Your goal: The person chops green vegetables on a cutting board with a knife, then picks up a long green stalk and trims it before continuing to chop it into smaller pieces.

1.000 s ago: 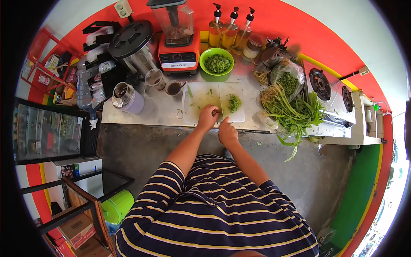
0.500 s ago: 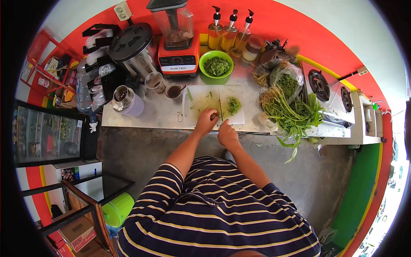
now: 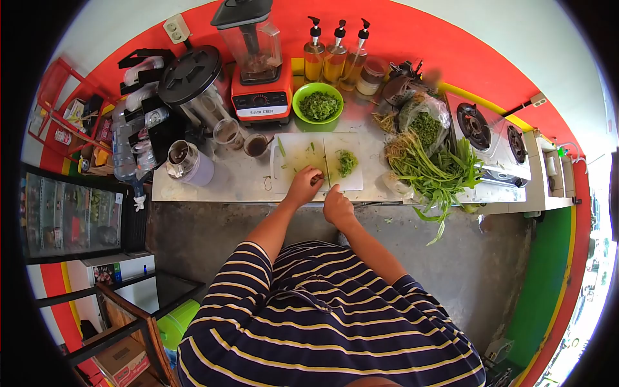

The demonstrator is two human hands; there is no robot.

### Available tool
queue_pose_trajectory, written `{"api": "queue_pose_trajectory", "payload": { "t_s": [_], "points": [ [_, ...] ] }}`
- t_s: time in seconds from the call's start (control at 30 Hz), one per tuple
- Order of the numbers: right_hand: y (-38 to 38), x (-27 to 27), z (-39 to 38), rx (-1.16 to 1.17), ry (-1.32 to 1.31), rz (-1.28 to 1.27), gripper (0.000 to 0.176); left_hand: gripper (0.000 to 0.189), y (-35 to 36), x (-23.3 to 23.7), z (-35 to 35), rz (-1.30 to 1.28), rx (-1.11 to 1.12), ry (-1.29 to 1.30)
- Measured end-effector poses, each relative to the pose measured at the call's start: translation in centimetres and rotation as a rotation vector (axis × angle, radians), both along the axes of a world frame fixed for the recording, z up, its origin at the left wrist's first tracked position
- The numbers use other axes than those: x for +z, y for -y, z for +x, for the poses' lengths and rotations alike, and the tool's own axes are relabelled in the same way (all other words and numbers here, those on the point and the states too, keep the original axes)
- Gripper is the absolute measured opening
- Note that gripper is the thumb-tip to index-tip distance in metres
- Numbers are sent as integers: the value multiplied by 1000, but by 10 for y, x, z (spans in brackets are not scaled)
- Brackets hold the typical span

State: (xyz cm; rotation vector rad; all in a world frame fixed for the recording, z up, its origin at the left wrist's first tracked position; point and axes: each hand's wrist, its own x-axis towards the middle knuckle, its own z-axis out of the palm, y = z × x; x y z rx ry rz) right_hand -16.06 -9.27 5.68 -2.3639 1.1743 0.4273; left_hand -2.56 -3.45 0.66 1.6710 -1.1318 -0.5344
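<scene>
Two hands working at board (image 3: pixel 295 149) | right hand (image 3: pixel 338 205): fingers closing round knife handle | knife (image 3: pixel 326 161): blade pointing away across board | left hand (image 3: pixel 304 187): fingers bunching just left of blade, can't tell what they're holding | chopped greens (image 3: pixel 347 163): lying right of knife | bowl (image 3: pixel 318 120): sitting beyond board, holding leaf pieces (image 3: pixel 318 106)

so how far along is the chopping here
Chopped greens already fill much of the lime-green bowl, and a small cut pile sits on the white cutting board. The right hand holds the knife; the left hand is beside the blade, its hold unclear. The long leafy bunch looks uncut; whether all of it is meant for chopping, I can't tell.
</scene>
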Motion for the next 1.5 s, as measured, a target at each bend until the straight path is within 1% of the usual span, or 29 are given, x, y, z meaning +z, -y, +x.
{"api": "queue_pose_trajectory", "payload": {
  "t_s": [0.03, 0.1, 0.23, 0.33, 0.4, 0.63, 0.7, 0.73, 0.8, 0.83, 0.9, 0.93, 1.0, 1.03, 1.1, 1.13, 1.2, 1.27, 1.33, 1.43, 1.5],
  "points": [
    [0, 1, 0, 1, 0, -2, 31, 14, 0, 1, -2, -2, 1, 0],
    [0, 2, 2, -16, 20, 35, 35, 11, 0, 1, -5, -16, 43, 96],
    [8, 5, 9, -16, 40, 53, 35, 13, -4, -5, -14, -58, 96, 165],
    [5, 8, 6, -23, 29, 46, 35, 12, -7, -13, -17, -134, 185, 217],
    [-4, 8, 3, -32, 11, 59, 34, 12, -8, -17, -16, -159, 204, 305],
    [14, 12, 13, -12, 44, 48, 36, 12, -9, -14, -14, -59, 167, 174],
    [14, 16, 12, -30, 29, 157, 37, 12, -8, -17, -14, -54, 173, 115],
    [9, 11, 9, -36, 31, 158, 37, 12, -8, -20, -14, -53, 166, 115],
    [-4, 4, 6, -26, 77, 47, 33, 17, -8, -19, -10, -33, 138, 186],
    [-3, 2, 7, -28, 80, 47, 33, 17, -8, -18, -11, -33, 135, 188],
    [1, 3, 10, -2, 73, 66, 32, 20, -8, -12, -15, -78, 187, 79],
    [5, 5, 12, -4, 75, 68, 32, 20, -8, -8, -16, -76, 184, 82],
    [14, 12, 15, 35, 78, 47, 33, 23, -8, -6, -18, -8, 239, 0],
    [14, 17, 15, 32, 81, 47, 33, 23, -8, -8, -17, -9, 237, 3],
    [14, 22, 15, -1, -3, 163, 35, 18, -6, -12, -16, -24, 235, -8],
    [9, 19, 13, -1, -5, 164, 35, 18, -6, -14, -15, -23, 235, -9],
    [-5, 12, 6, -3, 26, 75, 34, 16, -6, -17, -14, -40, 215, 19],
    [-1, 5, 9, 12, 39, 65, 35, 13, -5, -17, -13, -38, 211, 30],
    [4, 11, 12, 26, 54, 62, 36, 11, -7, -17, -14, -30, 206, 43],
    [13, 17, 15, 56, 5, 112, 35, 10, -6, -15, -11, 5, 191, 21],
    [1, 8, 7, 44, -25, 51, 38, 10, -7, -18, -13, -41, 203, 8]
  ]
}}
